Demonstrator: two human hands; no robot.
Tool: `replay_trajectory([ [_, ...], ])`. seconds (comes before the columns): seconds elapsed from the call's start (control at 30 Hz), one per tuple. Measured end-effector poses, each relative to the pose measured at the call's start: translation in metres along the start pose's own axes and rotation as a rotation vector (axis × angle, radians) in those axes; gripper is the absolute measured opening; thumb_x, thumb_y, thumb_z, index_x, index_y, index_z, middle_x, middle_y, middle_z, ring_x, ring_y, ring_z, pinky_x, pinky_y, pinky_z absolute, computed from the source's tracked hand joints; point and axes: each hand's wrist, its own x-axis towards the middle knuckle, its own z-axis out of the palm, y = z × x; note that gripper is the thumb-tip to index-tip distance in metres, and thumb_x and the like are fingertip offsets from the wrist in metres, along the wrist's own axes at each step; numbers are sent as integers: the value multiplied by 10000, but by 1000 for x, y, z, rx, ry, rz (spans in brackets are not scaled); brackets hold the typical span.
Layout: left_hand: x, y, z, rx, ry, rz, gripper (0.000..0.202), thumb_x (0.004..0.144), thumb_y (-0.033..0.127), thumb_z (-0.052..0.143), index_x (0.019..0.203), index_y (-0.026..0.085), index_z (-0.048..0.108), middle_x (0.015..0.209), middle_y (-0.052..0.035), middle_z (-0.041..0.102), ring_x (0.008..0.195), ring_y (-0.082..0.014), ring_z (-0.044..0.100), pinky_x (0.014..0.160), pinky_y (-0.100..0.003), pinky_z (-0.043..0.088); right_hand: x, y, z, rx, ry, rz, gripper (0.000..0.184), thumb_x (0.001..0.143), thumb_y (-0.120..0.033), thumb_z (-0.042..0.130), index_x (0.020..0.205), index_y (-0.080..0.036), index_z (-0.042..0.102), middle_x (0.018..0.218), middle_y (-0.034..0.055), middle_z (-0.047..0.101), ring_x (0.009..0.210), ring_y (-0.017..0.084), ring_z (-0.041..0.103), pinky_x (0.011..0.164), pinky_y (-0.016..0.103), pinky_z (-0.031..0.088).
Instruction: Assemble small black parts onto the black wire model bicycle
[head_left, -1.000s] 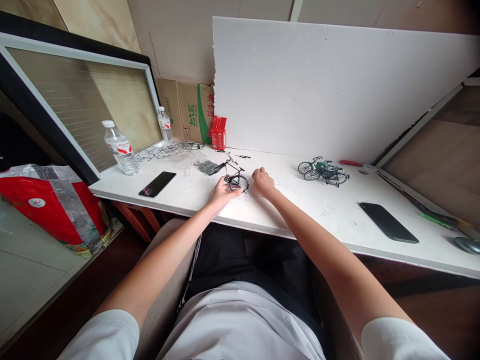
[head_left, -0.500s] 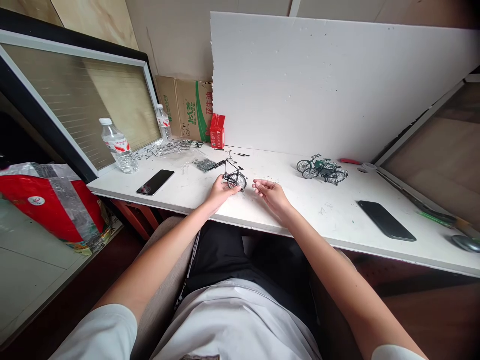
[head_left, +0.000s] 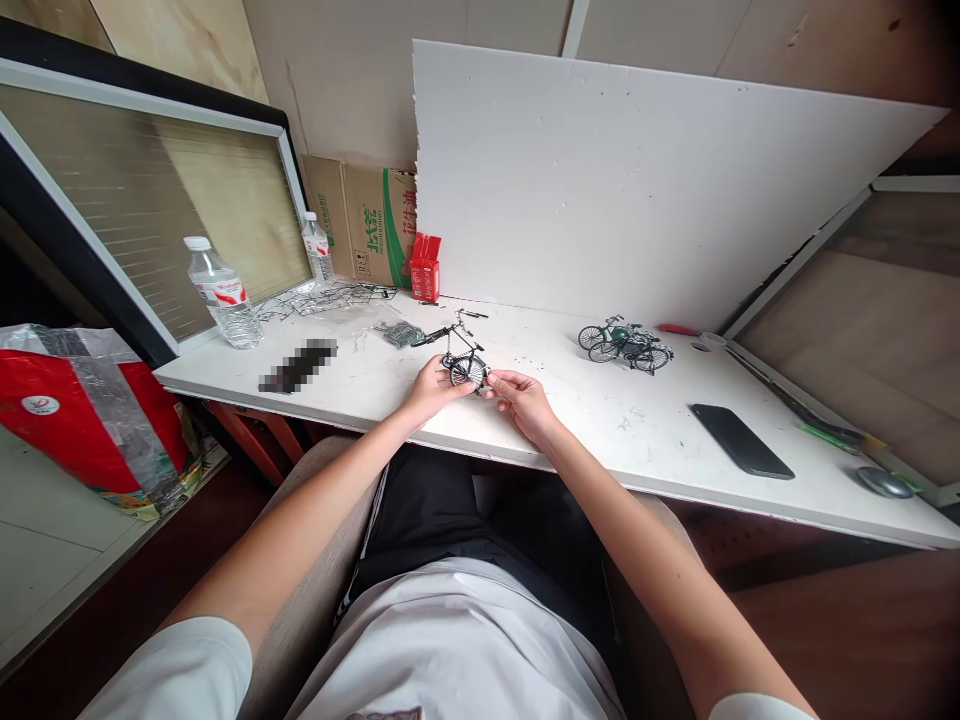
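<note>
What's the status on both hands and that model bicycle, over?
Left hand gripping model bicycle. Right hand close at its rear, contact unclear; any part held too small to tell. Other model bicycles off right, apart from both hands.

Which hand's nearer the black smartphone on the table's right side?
Right. The right hand is left of the black smartphone, clearly apart from it, by the model bicycle's wheel. The left hand is farther left, holding the bicycle.
</note>
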Motion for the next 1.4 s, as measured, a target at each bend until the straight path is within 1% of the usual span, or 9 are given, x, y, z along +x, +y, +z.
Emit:
replay_trajectory([
  [0.17, -1, 2, 1, 24, 10, 0, 744, 665, 339, 1045, 1255, 167, 626, 1207, -170, 810, 1123, -303, 779, 1099, -516, 572, -2, -1, 2, -70, -22, 10, 451, 700, -522, 1009, 969, -201, 843, 886, 51, 778, 787, 159, 676, 589, 251, 414],
  [0.3, -1, 3, 1, 22, -8, -7, 746, 650, 338, 1051, 1244, 162, 636, 1225, -180, 805, 1134, -310, 779, 1099, -519, 578, 0, 2, 1, -63, 7, 3, 499, 657, -557, 1020, 948, -205, 821, 1007, 69, 801, 795, 158, 699, 576, 243, 415],
  [0.4, 0, 3, 0, 23, -10, -8, 742, 643, 335, 1054, 1235, 159, 643, 1233, -182, 802, 1139, -312, 778, 1102, -523, 580, 1, 2, 1, -61, 7, -1, 486, 673, -544, 1008, 955, -200, 813, 1062, 79, 803, 786, 149, 693, 568, 242, 405],
  [0.6, 1, 1, -1, 42, 10, -15, 719, 643, 319, 1051, 1219, 160, 651, 1195, -168, 808, 1113, -310, 779, 1100, -541, 580, -1, 1, 1, -64, -17, -16, 431, 718, -505, 980, 963, -195, 807, 1040, 64, 796, 778, 138, 678, 563, 235, 394],
  [0.87, 1, 0, -1, 29, 26, -25, 731, 638, 304, 1056, 1230, 154, 655, 1197, -180, 803, 1125, -315, 775, 1122, -554, 565, 1, 3, 1, -88, 0, -26, 475, 715, -566, 978, 973, -203, 811, 1037, 74, 801, 783, 151, 685, 558, 241, 409],
  [1.1, 0, 1, -1, 25, 24, -30, 752, 642, 320, 1052, 1251, 149, 645, 1204, -186, 802, 1139, -325, 774, 1129, -561, 560, 1, 3, 1, -57, 5, -33, 496, 691, -557, 1003, 965, -194, 807, 1008, 63, 791, 773, 142, 682, 550, 227, 415],
  [1.3, 1, 1, 0, 27, 19, -13, 754, 625, 329, 1058, 1230, 153, 645, 1185, -176, 805, 1116, -312, 777, 1112, -536, 570, 3, 6, 0, -84, 4, -51, 511, 712, -587, 985, 970, -191, 792, 1008, 84, 809, 776, 156, 706, 548, 236, 441],
  [1.4, 1, 1, 0, 18, 11, -12, 731, 643, 343, 1050, 1224, 159, 647, 1184, -167, 804, 1118, -302, 776, 1112, -518, 569, 4, 7, 0, -99, 23, -55, 515, 715, -599, 978, 961, -189, 785, 1005, 89, 812, 762, 156, 706, 545, 242, 446],
])
